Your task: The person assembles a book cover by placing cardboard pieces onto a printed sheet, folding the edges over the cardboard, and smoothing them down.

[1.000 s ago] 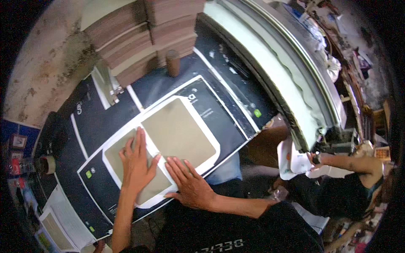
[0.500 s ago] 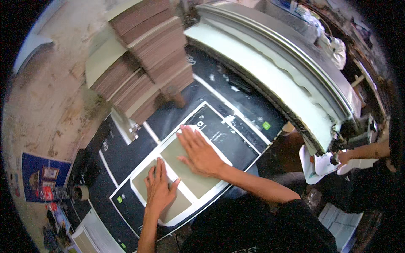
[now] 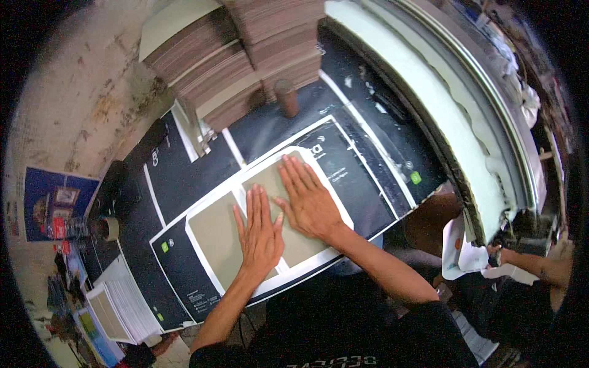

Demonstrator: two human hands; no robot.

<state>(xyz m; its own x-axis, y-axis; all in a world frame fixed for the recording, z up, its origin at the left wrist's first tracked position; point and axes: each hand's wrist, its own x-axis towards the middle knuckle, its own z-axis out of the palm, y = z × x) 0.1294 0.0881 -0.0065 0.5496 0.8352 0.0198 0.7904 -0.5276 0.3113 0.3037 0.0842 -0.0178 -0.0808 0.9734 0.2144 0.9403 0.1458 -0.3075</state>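
Note:
Two grey-brown boards, a left board [image 3: 215, 232] and a right board [image 3: 300, 253], lie side by side on a white sheet [image 3: 197, 240] with cut corners. The sheet's white border shows around them, and a narrow white strip runs between. My left hand [image 3: 261, 236] lies flat across that strip, covering much of it, fingers stretched toward the far edge. Pressed flat on the right board is my right hand [image 3: 310, 199], its fingertips near the far edge. Neither hand grips anything.
Tall stacks of brown boards [image 3: 211, 67] and a brown cylinder [image 3: 286, 98] stand beyond on the dark printed tabletop [image 3: 359, 190]. A long white-and-metal machine [image 3: 429, 86] curves along the right; beside it, another person's hand [image 3: 496, 254] is near a white sheet. Tape roll [image 3: 110, 229] and white-edged stack [image 3: 132, 310] lie left.
My left hand has slid right from the left board onto the middle strip, exposing more of that board. My right hand remains flat on the right board. The whole view has shifted.

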